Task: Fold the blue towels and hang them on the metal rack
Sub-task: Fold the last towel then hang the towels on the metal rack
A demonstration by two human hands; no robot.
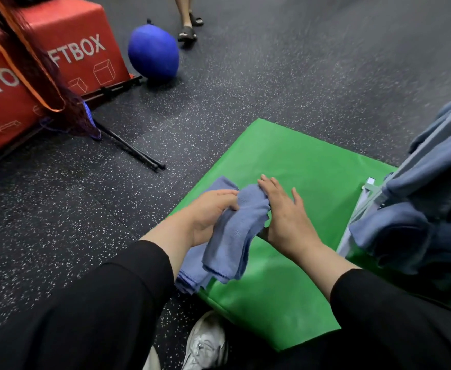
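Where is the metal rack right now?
In the head view the metal rack stands at the right edge, on the green mat, right of the right hand, with blue towels draped on it.

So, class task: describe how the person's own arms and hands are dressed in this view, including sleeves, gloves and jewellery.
Both arms wear loose black sleeves ending short of the wrists. The left hand and right hand are bare: no gloves, and no rings, watch or bracelets show. No markings appear on the sleeves.
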